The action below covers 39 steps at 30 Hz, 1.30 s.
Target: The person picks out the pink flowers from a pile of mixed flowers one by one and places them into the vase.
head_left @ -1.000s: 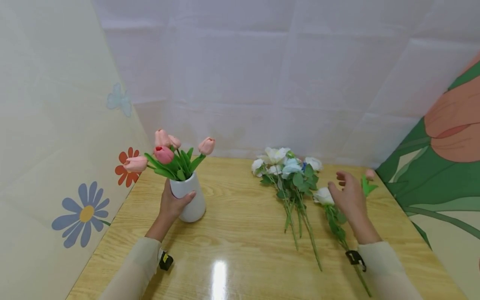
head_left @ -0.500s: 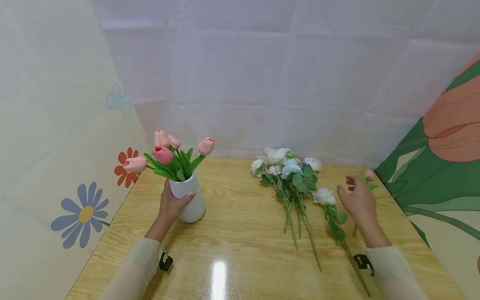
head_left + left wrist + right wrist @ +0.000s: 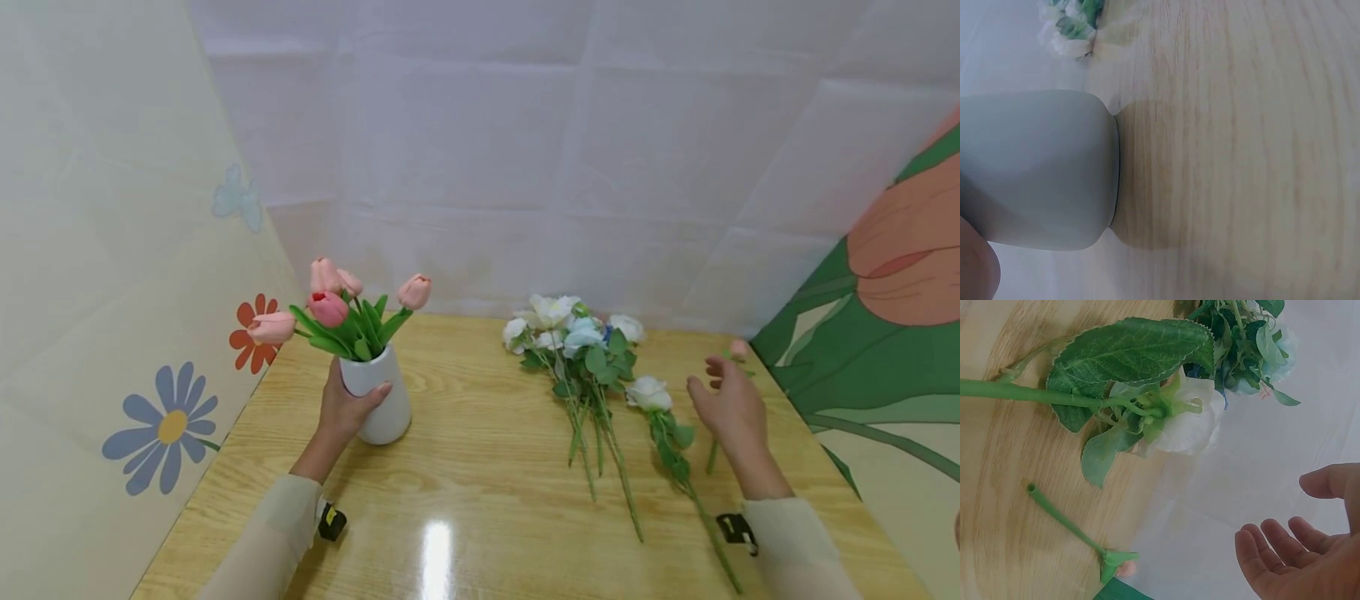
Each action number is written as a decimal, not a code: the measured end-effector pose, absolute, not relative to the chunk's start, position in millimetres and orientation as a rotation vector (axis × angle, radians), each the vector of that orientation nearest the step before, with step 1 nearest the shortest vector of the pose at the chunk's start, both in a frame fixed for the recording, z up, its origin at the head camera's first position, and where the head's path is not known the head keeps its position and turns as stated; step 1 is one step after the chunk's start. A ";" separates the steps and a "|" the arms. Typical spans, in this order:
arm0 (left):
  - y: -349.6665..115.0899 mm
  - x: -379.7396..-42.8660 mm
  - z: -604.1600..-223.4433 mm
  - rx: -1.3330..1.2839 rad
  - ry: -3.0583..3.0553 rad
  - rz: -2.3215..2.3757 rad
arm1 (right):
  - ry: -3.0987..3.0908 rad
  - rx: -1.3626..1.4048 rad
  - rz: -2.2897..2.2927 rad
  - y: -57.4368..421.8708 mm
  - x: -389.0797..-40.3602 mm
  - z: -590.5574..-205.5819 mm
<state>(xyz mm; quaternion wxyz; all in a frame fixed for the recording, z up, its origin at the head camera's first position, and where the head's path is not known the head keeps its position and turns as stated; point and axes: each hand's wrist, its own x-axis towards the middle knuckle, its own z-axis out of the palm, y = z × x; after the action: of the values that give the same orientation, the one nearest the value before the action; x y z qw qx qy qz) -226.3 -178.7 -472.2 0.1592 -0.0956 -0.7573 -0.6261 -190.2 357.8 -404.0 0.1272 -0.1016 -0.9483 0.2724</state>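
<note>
My left hand (image 3: 347, 407) grips the white vase (image 3: 391, 408), thumb across its front, and the vase stands upright on the table. Several pink tulips (image 3: 328, 309) with green leaves rise from it. In the left wrist view the vase (image 3: 1041, 169) fills the left side, with a fingertip at its lower edge. My right hand (image 3: 733, 408) hovers at the right, fingers relaxed and holding nothing. Behind it lies a single pink tulip (image 3: 738, 349), partly hidden by the hand; its green stem (image 3: 1066, 519) shows in the right wrist view. Left of that hand lies a white rose (image 3: 649, 393).
A bunch of white and blue flowers (image 3: 581, 335) lies right of centre at the back of the wooden table (image 3: 480, 467), stems toward me. A white cloth wall (image 3: 465, 167) stands behind. Painted panels flank both sides, with a blue flower (image 3: 172, 427) on the left one.
My right hand has moved right and slightly nearer to me, away from the white rose and across the pink tulip. My left hand and the vase have stayed in place.
</note>
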 end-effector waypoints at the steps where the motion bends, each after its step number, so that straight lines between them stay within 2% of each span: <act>1: -178.8 -226.4 -472.3 -0.270 -2.166 -1.791 | -2.761 -0.299 0.788 358.3 -190.4 -404.4; 9: -179.0 -224.9 -469.0 -0.226 -2.189 -1.837 | -2.782 -0.331 0.764 365.3 -189.1 -407.5; 20: -170.5 -204.8 -439.3 -0.221 -2.207 -1.844 | -2.794 -0.338 0.730 382.5 -187.9 -414.9; 30: -178.1 -224.1 -466.6 -0.190 -2.216 -1.844 | -2.846 -0.413 0.751 395.6 -186.9 -420.4; 39: -178.8 -225.4 -467.4 -0.181 -2.220 -1.856 | -2.859 -0.429 0.736 406.3 -189.4 -430.0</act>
<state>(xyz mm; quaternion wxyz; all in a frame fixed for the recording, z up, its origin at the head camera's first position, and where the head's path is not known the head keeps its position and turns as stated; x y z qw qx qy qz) -225.4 -178.8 -467.4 0.1207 -0.0618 -0.7602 -0.6354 -189.4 406.3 -430.0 0.0790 -0.1434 -0.9554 0.2458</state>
